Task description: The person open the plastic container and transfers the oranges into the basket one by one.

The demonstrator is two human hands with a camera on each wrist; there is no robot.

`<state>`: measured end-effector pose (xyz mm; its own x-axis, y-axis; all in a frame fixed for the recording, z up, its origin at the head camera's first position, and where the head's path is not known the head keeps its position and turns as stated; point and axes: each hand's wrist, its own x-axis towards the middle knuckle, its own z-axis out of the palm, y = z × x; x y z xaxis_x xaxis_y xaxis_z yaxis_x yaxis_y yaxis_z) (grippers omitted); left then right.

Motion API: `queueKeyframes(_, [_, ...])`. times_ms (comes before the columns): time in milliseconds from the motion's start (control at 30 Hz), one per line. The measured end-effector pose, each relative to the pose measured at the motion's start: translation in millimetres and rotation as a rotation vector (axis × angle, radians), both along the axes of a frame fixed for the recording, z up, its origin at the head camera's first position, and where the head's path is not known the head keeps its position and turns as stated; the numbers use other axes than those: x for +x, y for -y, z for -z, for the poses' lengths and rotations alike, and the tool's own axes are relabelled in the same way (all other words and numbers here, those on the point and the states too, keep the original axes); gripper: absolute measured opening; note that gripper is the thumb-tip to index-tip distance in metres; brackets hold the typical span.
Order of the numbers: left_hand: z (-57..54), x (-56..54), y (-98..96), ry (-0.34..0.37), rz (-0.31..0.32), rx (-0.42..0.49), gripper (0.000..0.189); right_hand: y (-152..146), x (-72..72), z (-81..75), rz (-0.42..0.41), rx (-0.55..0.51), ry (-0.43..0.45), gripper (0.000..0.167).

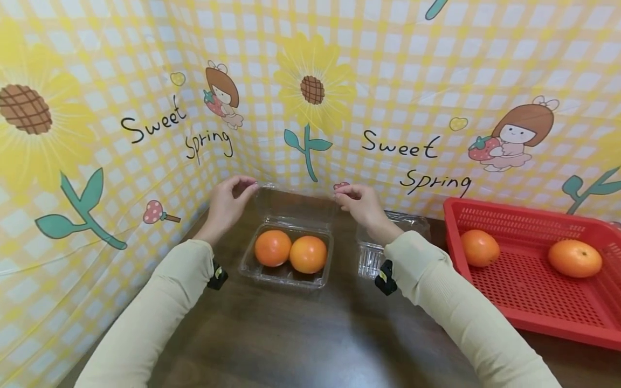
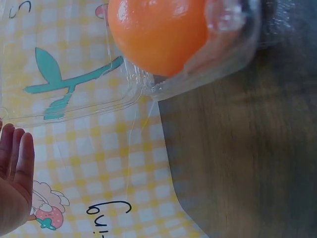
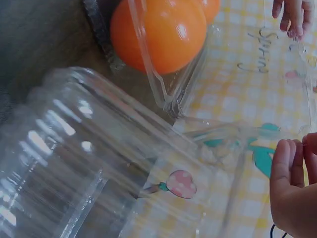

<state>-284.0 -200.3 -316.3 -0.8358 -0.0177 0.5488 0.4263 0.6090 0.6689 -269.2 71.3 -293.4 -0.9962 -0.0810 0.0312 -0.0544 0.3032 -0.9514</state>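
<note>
A clear plastic clamshell container (image 1: 286,280) stands on the table with its hinged lid (image 1: 297,205) raised toward the back. Two oranges lie side by side in its base, the left orange (image 1: 273,248) and the right orange (image 1: 308,254). At the lid's far left corner, my left hand (image 1: 227,202) pinches the edge between thumb and fingers. My right hand (image 1: 364,209) pinches the opposite corner, as the lid's edge in the right wrist view also shows. Seen from the left wrist, the left fingers (image 2: 22,158) meet the lid's rim, the thumb mostly out of frame.
Beside my right wrist sits another clear plastic container (image 1: 371,261), partly hidden by the forearm. A red basket (image 1: 524,318) at the right holds two oranges, one orange (image 1: 479,248) by its left wall. Behind the brown table (image 1: 271,334) hangs a yellow checked cloth (image 1: 388,64).
</note>
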Motion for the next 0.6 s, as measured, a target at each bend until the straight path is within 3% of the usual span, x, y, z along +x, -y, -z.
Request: queueKeyframes(600, [3.7, -25.7, -5.7, 0.069, 0.024, 0.091, 0.022, -1.3, -24.6, 4.9, 0.038, -0.171, 0.145, 0.026])
